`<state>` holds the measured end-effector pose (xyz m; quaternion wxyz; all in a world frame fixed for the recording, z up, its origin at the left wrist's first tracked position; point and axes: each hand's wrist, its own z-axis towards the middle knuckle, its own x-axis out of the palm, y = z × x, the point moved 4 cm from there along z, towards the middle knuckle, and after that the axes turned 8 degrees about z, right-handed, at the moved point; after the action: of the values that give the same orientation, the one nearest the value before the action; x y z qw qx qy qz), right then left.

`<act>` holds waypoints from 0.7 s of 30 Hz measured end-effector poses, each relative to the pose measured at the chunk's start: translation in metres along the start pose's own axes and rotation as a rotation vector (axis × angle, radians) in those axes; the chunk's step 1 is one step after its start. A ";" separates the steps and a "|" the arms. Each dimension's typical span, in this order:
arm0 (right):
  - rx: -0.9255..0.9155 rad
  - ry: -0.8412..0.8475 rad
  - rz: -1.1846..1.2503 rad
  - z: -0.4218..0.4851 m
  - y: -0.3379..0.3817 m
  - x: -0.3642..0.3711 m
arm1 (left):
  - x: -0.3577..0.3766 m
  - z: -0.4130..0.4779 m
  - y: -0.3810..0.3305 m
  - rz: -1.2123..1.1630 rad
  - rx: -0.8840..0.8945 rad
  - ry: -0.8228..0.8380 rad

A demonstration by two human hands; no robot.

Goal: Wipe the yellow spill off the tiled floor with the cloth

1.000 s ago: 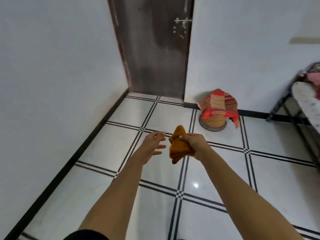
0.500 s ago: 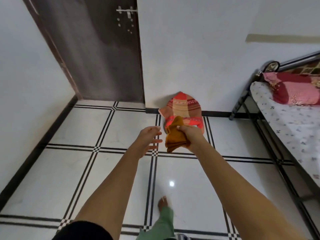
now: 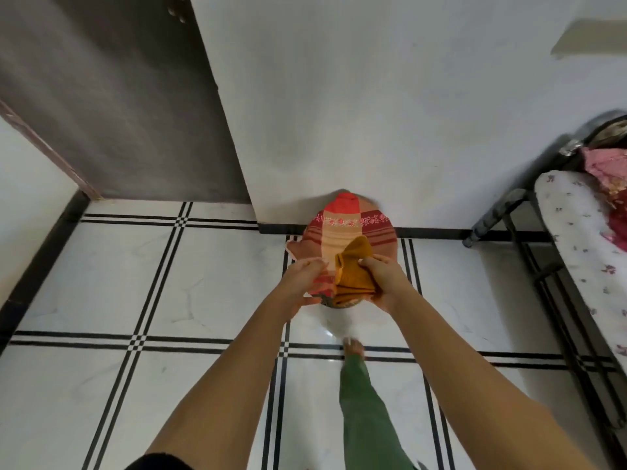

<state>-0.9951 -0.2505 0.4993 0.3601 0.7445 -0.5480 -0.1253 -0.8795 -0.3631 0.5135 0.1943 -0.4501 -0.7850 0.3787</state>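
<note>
Since a moment ago I have stepped nearer the wall (image 3: pixel 373 113), and my left hand (image 3: pixel 302 283) has closed the gap to the cloth (image 3: pixel 353 278). My right hand (image 3: pixel 385 283) clutches the bunched orange cloth in the air, fingers wrapped round it. The left, fingers bent, looks to touch its edge, though blur hides whether it grips. Below lies the tiled floor (image 3: pixel 203 283), white with black lines. A red patterned bundle (image 3: pixel 349 222) sits against the wall, with a bed (image 3: pixel 576 239) to the right.
</note>
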 end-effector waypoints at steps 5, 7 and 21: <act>0.080 -0.101 -0.013 0.199 0.023 -0.007 | 0.009 0.192 -0.014 -0.112 -0.121 -0.018; 0.118 -0.137 -0.043 0.283 0.021 -0.009 | 0.013 0.275 -0.005 -0.175 -0.217 -0.044; 0.348 -0.241 0.043 0.489 -0.077 -0.071 | 0.037 0.469 0.115 -0.391 -0.584 -0.152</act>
<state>-1.2494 -0.3703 0.0858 0.1606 0.7633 -0.6162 -0.1095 -1.1373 -0.4926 0.1249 0.0676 -0.2984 -0.9436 0.1265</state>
